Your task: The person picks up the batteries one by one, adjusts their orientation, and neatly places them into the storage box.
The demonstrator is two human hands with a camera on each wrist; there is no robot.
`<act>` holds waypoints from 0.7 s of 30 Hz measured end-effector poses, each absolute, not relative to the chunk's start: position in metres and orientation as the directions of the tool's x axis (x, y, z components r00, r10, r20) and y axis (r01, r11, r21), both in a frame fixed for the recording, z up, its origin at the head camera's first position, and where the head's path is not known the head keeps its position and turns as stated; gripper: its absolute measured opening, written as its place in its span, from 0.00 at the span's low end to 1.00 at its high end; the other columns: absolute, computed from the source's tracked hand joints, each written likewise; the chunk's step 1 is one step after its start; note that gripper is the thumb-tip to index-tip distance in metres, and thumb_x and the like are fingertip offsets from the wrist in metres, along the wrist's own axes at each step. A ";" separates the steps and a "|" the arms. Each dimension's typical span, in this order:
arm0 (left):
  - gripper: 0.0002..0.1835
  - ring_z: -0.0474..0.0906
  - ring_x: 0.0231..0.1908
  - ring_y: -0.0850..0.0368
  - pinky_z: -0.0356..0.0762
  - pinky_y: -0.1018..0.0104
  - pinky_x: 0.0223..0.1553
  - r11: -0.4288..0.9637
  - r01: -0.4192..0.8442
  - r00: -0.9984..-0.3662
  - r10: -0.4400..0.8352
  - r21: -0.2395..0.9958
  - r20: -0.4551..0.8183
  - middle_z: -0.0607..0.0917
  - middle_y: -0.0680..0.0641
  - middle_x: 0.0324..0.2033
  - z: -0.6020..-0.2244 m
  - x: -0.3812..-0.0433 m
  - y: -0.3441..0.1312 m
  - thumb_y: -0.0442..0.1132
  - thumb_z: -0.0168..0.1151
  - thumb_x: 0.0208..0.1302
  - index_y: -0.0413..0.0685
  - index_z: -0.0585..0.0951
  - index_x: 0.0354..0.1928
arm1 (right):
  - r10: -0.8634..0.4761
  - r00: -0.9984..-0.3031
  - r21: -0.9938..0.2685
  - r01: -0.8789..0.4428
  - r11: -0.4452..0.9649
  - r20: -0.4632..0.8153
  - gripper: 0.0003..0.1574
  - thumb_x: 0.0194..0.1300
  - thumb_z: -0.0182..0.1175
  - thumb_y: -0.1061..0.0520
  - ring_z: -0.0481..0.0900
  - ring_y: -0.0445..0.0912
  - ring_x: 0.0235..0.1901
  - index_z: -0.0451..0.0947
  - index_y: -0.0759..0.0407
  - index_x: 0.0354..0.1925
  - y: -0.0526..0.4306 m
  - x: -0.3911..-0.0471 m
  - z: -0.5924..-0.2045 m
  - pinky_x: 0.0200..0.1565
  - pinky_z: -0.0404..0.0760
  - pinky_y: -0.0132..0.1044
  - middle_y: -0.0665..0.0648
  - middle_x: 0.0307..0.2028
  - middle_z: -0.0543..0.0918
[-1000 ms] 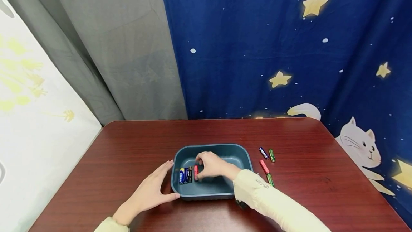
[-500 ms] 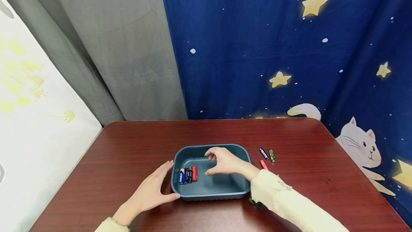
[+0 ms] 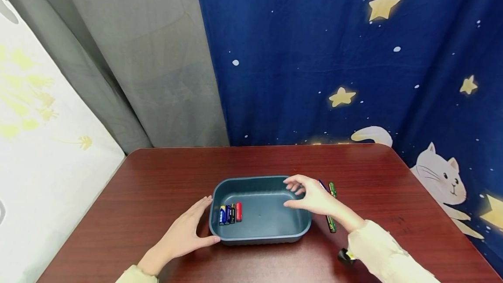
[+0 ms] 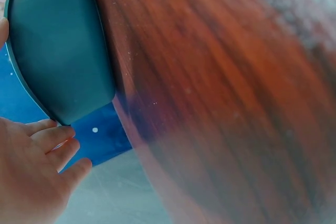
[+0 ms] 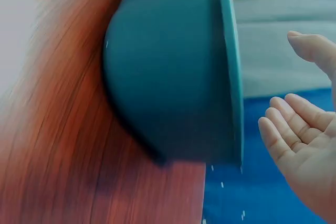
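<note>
A dark teal plastic tray (image 3: 271, 222) stands on the table. At its left end my left hand (image 3: 184, 232) touches the rim, fingers extended and thumb at the near corner; the left wrist view shows fingertips against the tray's edge. Side by side in the tray's left part lie a blue-and-yellow battery (image 3: 222, 215), a dark blue battery (image 3: 227, 215), a black battery (image 3: 232, 213) and a red battery (image 3: 239, 212). Over the right rim hovers my right hand (image 3: 314, 196), holding nothing, its fingers loosely bent and thumb apart, also seen in the right wrist view.
Right of the tray lie more batteries, partly behind my right hand: a green battery (image 3: 332, 189), another green battery (image 3: 331, 224) and a sliver of a blue battery (image 3: 322, 184). The wooden table (image 3: 169, 174) ends at curtains behind.
My right hand has let go of the red battery, now beside the black one, and has moved right from inside the tray to its right rim. The left hand has stayed put.
</note>
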State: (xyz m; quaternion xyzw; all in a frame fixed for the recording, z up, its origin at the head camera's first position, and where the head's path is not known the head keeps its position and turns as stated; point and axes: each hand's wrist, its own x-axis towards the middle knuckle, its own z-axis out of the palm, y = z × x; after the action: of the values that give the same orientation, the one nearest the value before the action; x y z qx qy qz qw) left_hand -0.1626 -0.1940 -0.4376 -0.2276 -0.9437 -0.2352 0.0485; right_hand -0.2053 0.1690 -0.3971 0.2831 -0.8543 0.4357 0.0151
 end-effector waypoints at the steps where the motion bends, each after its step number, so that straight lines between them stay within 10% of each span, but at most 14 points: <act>1: 0.50 0.60 0.63 0.51 0.66 0.48 0.55 0.786 0.450 -0.893 0.406 0.424 0.195 0.64 0.48 0.64 -0.437 -0.162 -0.194 0.67 0.64 0.43 0.48 0.62 0.66 | -0.456 -0.843 -0.738 -0.496 0.457 0.285 0.32 0.46 0.71 0.52 0.75 0.42 0.36 0.74 0.59 0.49 0.175 -0.204 -0.397 0.39 0.78 0.35 0.51 0.38 0.79; 21: 0.51 0.60 0.63 0.51 0.66 0.48 0.55 0.788 0.447 -0.894 0.402 0.423 0.196 0.64 0.48 0.64 -0.436 -0.161 -0.193 0.68 0.63 0.42 0.48 0.62 0.66 | -0.340 -0.918 -0.781 -0.362 0.510 0.203 0.26 0.46 0.71 0.58 0.75 0.44 0.31 0.74 0.67 0.43 0.266 -0.185 -0.452 0.32 0.78 0.32 0.56 0.33 0.77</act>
State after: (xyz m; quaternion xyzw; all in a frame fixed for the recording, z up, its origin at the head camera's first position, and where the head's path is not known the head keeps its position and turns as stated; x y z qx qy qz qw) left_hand -0.1614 -0.1934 -0.4363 -0.2247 -0.9443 -0.2355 0.0477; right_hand -0.1854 0.2663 -0.4521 0.2019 -0.8688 0.4520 0.0120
